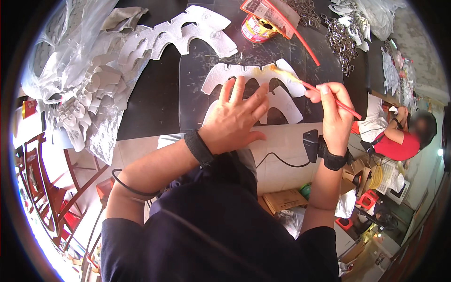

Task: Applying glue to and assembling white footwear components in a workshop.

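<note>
My right hand [336, 113] grips the red handle of a glue brush [314, 87]. Its yellowish bristle end touches the upper edge of a white, arch-shaped cut piece [221, 74] on the dark table mat. Yellowish smears show on that edge. With fingers spread, my left hand [235, 120] lies over the white pieces and presses on them. A second white piece [286, 105] shows just below, partly covered by my hand. Beyond them stands an open tin [257, 29] with a red and yellow label; a stained flat card and another red stick [303, 44] rest across it.
More white arched pieces [192, 33] lie at the far left of the table. Left of them are a heap of small grey-white cut pieces [101, 87] and clear plastic bags. Metal rings or buckles [343, 44] pile up at the far right. Another person in red [399, 138] sits at the right.
</note>
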The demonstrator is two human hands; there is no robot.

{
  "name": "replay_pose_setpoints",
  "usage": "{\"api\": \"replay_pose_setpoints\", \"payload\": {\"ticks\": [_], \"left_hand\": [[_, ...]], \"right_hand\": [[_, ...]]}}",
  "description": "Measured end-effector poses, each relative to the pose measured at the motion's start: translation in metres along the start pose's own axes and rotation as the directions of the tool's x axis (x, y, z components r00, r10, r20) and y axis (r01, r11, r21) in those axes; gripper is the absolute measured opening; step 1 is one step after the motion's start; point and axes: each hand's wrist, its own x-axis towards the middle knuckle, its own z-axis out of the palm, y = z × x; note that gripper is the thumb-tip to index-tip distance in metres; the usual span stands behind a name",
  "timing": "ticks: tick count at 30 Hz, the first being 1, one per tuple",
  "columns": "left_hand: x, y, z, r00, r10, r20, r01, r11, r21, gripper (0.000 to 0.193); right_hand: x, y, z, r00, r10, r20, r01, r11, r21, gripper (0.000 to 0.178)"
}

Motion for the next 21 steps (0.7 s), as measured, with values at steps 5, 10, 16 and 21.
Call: {"api": "replay_pose_setpoints", "payload": {"ticks": [5, 10, 16, 21], "left_hand": [[0.0, -0.0001, 0.0006, 1.0, 0.014, -0.005, -0.014, 1.0, -0.015, 0.066], [-0.0001, -0.0005, 0.0009, 1.0, 0.011, 0.001, -0.011, 1.0, 0.002, 0.065], [-0.0002, -0.0008, 0.0004, 1.0, 0.014, 0.002, -0.014, 1.0, -0.003, 0.065], [-0.0003, -0.0006, -0.0005, 1.0, 0.014, 0.01, -0.014, 1.0, -0.011, 0.065]], "right_hand": [[-0.0031, -0.002, -0.0035, 0.999, -0.026, 0.035, 0.025, 1.0, 0.01, 0.013], [-0.0023, -0.002, -0.0029, 0.994, -0.044, -0.096, 0.035, 0.995, -0.092, 0.012], [-0.0045, -0.0016, -0.0039, 0.998, -0.067, 0.008, 0.067, 0.985, -0.161, 0.012], [-0.0028, 0.007, -0.003, 0.989, -0.145, -0.033, 0.138, 0.977, -0.163, 0.01]]}}
